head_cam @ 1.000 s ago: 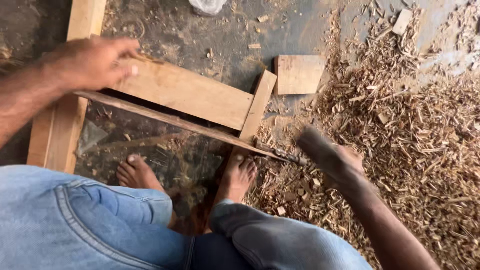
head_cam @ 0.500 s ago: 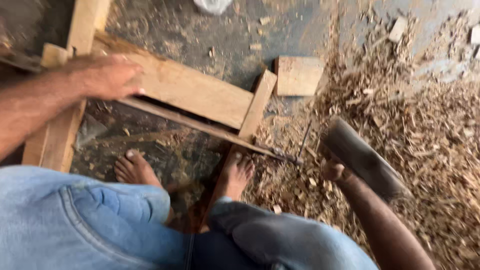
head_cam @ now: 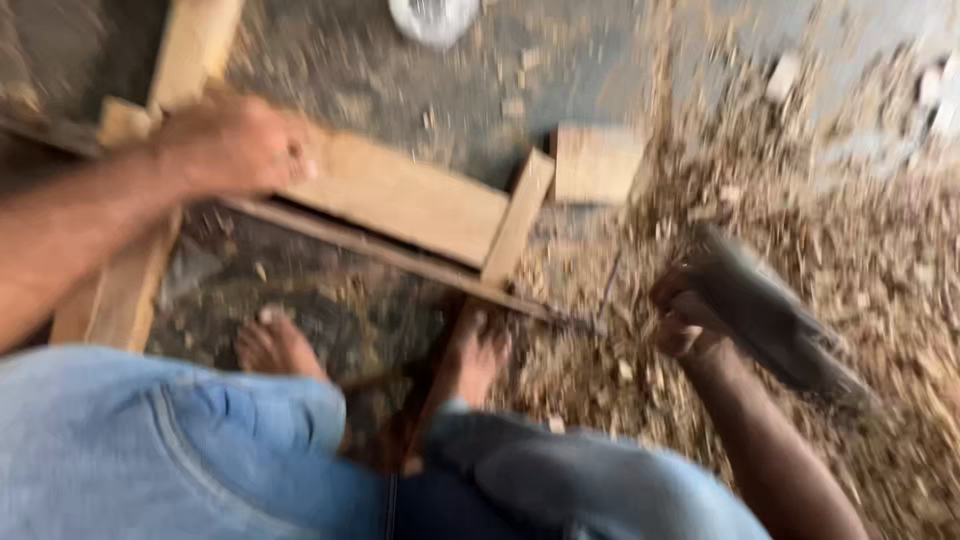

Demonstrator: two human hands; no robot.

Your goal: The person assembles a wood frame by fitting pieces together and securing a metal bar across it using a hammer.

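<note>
Fingers of left hand (head_cam: 235, 145) flat on wooden frame (head_cam: 400, 200) — right hand (head_cam: 685, 315) gripping dark mallet (head_cam: 775, 320).

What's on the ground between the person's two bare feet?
In the head view, between the left foot and the right foot lies dark floor strewn with wood shavings; no tool or board sits there.
</note>
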